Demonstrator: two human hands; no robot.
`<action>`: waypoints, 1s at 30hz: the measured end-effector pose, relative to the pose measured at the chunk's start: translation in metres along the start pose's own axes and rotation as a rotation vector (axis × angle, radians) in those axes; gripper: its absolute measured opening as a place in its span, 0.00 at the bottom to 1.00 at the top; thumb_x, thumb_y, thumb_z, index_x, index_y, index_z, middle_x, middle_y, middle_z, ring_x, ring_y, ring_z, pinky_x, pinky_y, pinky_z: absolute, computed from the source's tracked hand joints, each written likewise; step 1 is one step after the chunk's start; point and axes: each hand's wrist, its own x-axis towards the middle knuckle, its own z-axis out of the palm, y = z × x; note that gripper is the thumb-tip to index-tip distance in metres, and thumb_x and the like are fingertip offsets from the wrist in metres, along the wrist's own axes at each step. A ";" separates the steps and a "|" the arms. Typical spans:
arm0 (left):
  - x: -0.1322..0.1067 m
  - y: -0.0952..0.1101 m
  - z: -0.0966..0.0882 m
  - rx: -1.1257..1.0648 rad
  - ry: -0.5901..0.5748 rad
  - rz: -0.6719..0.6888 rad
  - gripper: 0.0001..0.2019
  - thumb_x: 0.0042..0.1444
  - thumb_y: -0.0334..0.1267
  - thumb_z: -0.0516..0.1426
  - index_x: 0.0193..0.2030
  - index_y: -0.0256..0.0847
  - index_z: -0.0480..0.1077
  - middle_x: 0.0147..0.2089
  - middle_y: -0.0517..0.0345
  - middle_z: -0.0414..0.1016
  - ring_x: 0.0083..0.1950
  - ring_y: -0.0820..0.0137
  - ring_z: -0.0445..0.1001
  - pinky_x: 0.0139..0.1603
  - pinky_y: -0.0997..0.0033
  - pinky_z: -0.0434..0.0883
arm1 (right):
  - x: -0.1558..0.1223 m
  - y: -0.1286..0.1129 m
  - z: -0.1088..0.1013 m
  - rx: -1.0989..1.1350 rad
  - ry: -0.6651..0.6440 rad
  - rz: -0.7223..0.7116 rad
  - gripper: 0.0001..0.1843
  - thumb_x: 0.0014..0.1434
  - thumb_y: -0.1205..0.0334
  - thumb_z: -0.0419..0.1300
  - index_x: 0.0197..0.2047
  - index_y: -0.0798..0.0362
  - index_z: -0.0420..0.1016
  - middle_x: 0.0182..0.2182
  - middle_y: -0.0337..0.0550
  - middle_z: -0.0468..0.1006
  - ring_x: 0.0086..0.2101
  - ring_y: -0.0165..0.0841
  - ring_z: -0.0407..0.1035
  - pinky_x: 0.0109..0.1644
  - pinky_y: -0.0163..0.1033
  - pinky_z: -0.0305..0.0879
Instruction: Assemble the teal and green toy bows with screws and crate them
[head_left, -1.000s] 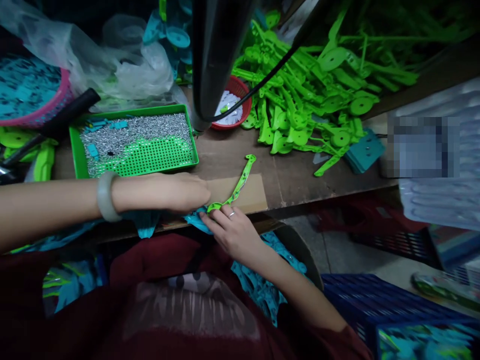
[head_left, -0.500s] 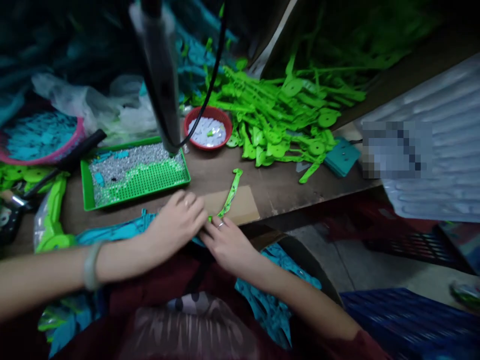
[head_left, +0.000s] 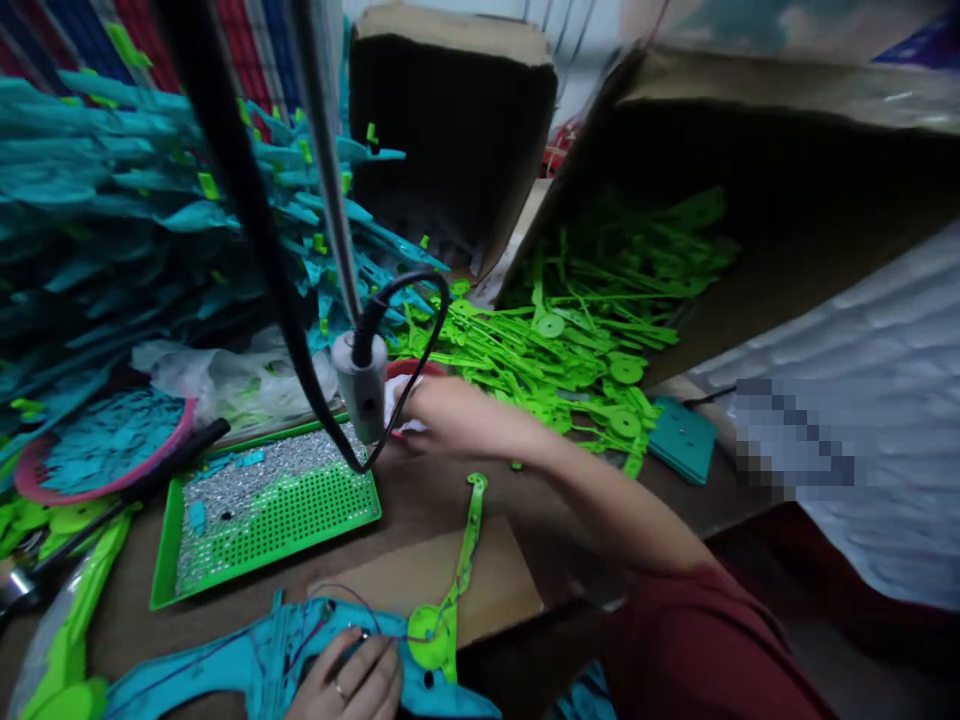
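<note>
My left hand (head_left: 351,682) lies at the bottom edge with its fingers curled onto a teal plastic part (head_left: 225,670) that has thin wires across it. A long green plastic arm (head_left: 466,540) with a round disc end rests partly on that teal part and on a cardboard pad (head_left: 405,575). My right hand (head_left: 442,412) reaches forward over the red bowl (head_left: 411,368) of small white pieces. Its fingers are blurred and partly hidden behind a hanging power tool (head_left: 361,385).
A green tray (head_left: 262,515) of small metal screws sits to the left. Loose green parts (head_left: 570,350) spill from an open cardboard box (head_left: 750,130). Stacked teal parts (head_left: 112,220) fill the left. A pink-rimmed basket (head_left: 97,450) and teal blocks (head_left: 682,440) flank the work area.
The view has tilted up. My right hand left the green arm and reached forward to the red bowl. My left hand stayed on the teal part near the table's front edge.
</note>
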 end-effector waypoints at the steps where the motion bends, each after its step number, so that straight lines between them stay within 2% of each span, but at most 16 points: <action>1: 0.001 -0.001 0.002 0.006 0.016 -0.005 0.23 0.69 0.26 0.45 0.31 0.44 0.78 0.34 0.64 0.80 0.40 0.75 0.75 0.64 0.68 0.62 | 0.017 -0.006 0.015 -0.068 -0.067 -0.008 0.07 0.60 0.69 0.59 0.38 0.52 0.79 0.36 0.44 0.79 0.39 0.34 0.72 0.43 0.39 0.69; 3: 0.002 -0.003 0.005 0.012 0.037 0.001 0.24 0.69 0.26 0.45 0.29 0.44 0.76 0.33 0.66 0.79 0.39 0.77 0.74 0.69 0.67 0.58 | 0.039 -0.020 0.045 -0.180 -0.107 0.014 0.09 0.62 0.69 0.57 0.38 0.55 0.79 0.38 0.49 0.80 0.41 0.38 0.73 0.43 0.41 0.70; 5: 0.002 -0.004 0.006 0.013 0.030 0.014 0.22 0.69 0.25 0.46 0.30 0.42 0.75 0.33 0.68 0.78 0.40 0.78 0.74 0.72 0.64 0.53 | 0.042 -0.028 0.069 -0.245 -0.082 0.027 0.12 0.64 0.69 0.53 0.42 0.58 0.79 0.43 0.56 0.79 0.46 0.43 0.72 0.45 0.46 0.71; 8: 0.002 -0.004 0.002 -0.007 0.011 0.012 0.19 0.68 0.25 0.47 0.32 0.40 0.75 0.34 0.65 0.77 0.41 0.77 0.74 0.72 0.61 0.53 | 0.018 -0.030 0.091 -0.304 -0.036 -0.009 0.17 0.65 0.72 0.48 0.49 0.61 0.77 0.55 0.59 0.74 0.55 0.47 0.68 0.54 0.53 0.69; 12: 0.000 -0.002 -0.007 -0.065 -0.026 0.003 0.20 0.69 0.27 0.44 0.36 0.37 0.76 0.39 0.59 0.78 0.45 0.72 0.73 0.67 0.61 0.58 | -0.021 -0.030 0.111 -0.417 0.104 -0.120 0.17 0.65 0.70 0.50 0.53 0.62 0.75 0.65 0.57 0.65 0.64 0.47 0.57 0.64 0.54 0.58; 14: -0.002 -0.001 -0.009 -0.100 -0.061 0.006 0.19 0.69 0.28 0.44 0.38 0.35 0.76 0.41 0.56 0.78 0.47 0.69 0.73 0.64 0.60 0.59 | -0.022 -0.032 0.115 -0.404 0.136 -0.086 0.19 0.67 0.67 0.50 0.56 0.62 0.73 0.65 0.57 0.65 0.65 0.47 0.56 0.65 0.53 0.56; 17: -0.006 0.002 -0.009 -0.115 -0.091 -0.003 0.19 0.70 0.29 0.43 0.42 0.34 0.76 0.42 0.53 0.78 0.47 0.66 0.72 0.60 0.60 0.61 | 0.003 -0.035 0.117 -0.318 0.062 0.055 0.22 0.68 0.69 0.46 0.61 0.62 0.67 0.66 0.59 0.63 0.66 0.45 0.54 0.66 0.53 0.53; 20: -0.007 0.004 -0.006 -0.116 -0.047 -0.015 0.20 0.71 0.31 0.42 0.42 0.34 0.76 0.39 0.53 0.78 0.46 0.66 0.72 0.58 0.60 0.62 | 0.034 -0.036 0.114 -0.293 0.031 0.153 0.20 0.66 0.72 0.46 0.54 0.62 0.74 0.64 0.59 0.66 0.65 0.47 0.55 0.68 0.57 0.49; 22: -0.007 0.003 -0.003 -0.128 -0.005 -0.015 0.20 0.71 0.32 0.42 0.42 0.35 0.76 0.39 0.54 0.78 0.45 0.67 0.72 0.58 0.61 0.61 | 0.046 -0.037 0.112 -0.295 0.055 0.231 0.17 0.64 0.72 0.48 0.48 0.61 0.77 0.60 0.61 0.70 0.63 0.50 0.58 0.67 0.60 0.50; 25: -0.005 0.001 0.000 -0.135 0.059 -0.006 0.20 0.71 0.32 0.42 0.41 0.37 0.75 0.38 0.56 0.79 0.44 0.68 0.73 0.56 0.63 0.62 | 0.048 -0.044 0.107 -0.285 0.112 0.351 0.15 0.60 0.71 0.53 0.46 0.60 0.78 0.56 0.63 0.72 0.59 0.53 0.62 0.63 0.63 0.56; 27: -0.004 0.000 0.000 -0.139 0.085 0.004 0.20 0.71 0.32 0.42 0.40 0.38 0.75 0.37 0.58 0.79 0.43 0.68 0.73 0.55 0.63 0.63 | 0.043 -0.050 0.104 -0.275 0.157 0.393 0.15 0.60 0.70 0.54 0.48 0.58 0.77 0.55 0.61 0.72 0.58 0.52 0.62 0.61 0.62 0.59; 30: -0.005 0.001 -0.001 -0.142 0.021 -0.004 0.19 0.71 0.32 0.42 0.41 0.37 0.75 0.38 0.57 0.78 0.44 0.67 0.72 0.55 0.62 0.63 | 0.034 -0.062 0.099 -0.250 0.226 0.410 0.16 0.63 0.69 0.52 0.52 0.54 0.74 0.54 0.56 0.73 0.57 0.49 0.63 0.62 0.58 0.61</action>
